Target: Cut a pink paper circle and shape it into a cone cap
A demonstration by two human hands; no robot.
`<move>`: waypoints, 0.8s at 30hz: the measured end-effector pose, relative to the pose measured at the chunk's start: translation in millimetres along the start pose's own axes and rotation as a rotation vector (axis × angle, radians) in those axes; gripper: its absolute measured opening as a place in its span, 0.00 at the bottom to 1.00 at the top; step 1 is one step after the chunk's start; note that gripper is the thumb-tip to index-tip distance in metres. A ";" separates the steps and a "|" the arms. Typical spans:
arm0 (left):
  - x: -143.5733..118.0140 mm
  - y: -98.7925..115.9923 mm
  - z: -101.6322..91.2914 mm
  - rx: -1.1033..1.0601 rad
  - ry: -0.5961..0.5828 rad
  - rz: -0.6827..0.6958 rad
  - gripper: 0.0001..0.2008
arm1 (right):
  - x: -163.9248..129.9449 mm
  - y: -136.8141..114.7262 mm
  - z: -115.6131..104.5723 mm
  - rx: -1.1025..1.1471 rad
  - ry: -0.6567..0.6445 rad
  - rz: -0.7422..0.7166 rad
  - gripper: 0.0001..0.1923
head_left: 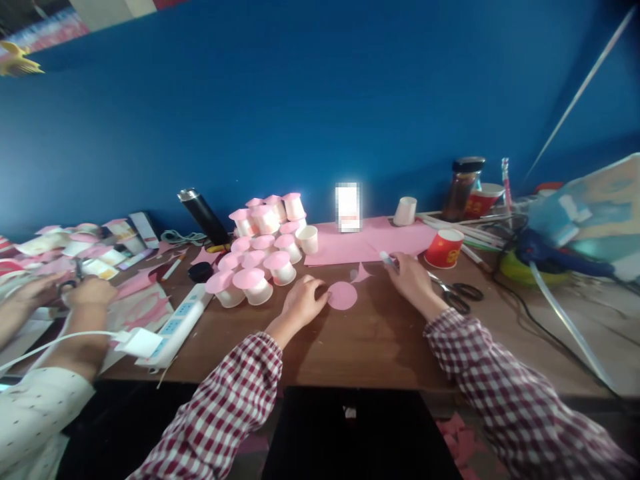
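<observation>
My left hand [306, 299] is closed in a pinch at the left edge of a round pink paper disc [343, 296] low over the brown desk. My right hand [414, 281] grips a small whitish tube [388, 260] that looks like a glue stick, its tip pointing toward the back left. A pink paper scrap [363, 272] lies between the two hands. Scissors [456, 291] with black handles rest just right of my right wrist. Left of my left hand stand several upturned paper cups [254, 288] topped with pink discs.
Pink paper sheets [370, 243] lie behind my hands, with a white cup [405, 211] and a red cup [444, 249] to the right. A power strip [176, 327] lies at left. A co-worker's hands [93, 293] hold scissors at far left. A blue glue gun [550, 253] is at right.
</observation>
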State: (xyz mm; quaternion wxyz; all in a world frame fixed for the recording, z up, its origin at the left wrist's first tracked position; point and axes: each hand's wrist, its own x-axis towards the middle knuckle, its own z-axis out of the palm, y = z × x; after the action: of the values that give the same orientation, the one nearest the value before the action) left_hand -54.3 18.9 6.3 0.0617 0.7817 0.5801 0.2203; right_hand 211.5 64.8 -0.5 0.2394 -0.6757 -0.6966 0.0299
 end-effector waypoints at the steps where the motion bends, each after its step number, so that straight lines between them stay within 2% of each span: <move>1: 0.8 3.5 1.4 0.018 -0.015 -0.004 0.15 | -0.4 -0.2 -0.1 0.005 0.003 -0.001 0.17; 5: 8.0 13.4 4.4 0.050 -0.085 -0.056 0.15 | -1.1 0.6 1.2 0.008 0.004 -0.043 0.15; 9: 15.3 14.1 4.3 -0.005 -0.139 -0.125 0.12 | -0.4 2.4 3.7 -0.001 0.002 -0.064 0.14; 13: 16.6 11.0 6.9 -0.152 -0.147 -0.170 0.12 | 0.5 2.9 4.9 -0.040 0.009 -0.055 0.15; 16: 15.2 8.9 8.8 -0.282 -0.107 -0.198 0.11 | 1.1 2.1 4.8 -0.060 0.012 -0.062 0.15; 20: 13.1 9.7 2.9 -0.671 -0.070 -0.262 0.10 | 0.7 0.5 4.6 -0.079 0.013 -0.078 0.15; 24: 12.1 16.2 -9.1 -1.120 -0.092 -0.445 0.15 | -2.3 -1.5 3.0 -0.089 0.024 -0.088 0.13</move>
State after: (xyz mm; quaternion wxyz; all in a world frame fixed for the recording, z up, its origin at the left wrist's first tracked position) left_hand -41.1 23.6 23.5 0.5335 0.4988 0.5224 0.4401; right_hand 209.0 63.3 -3.2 0.2185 -0.6547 -0.7234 -0.0195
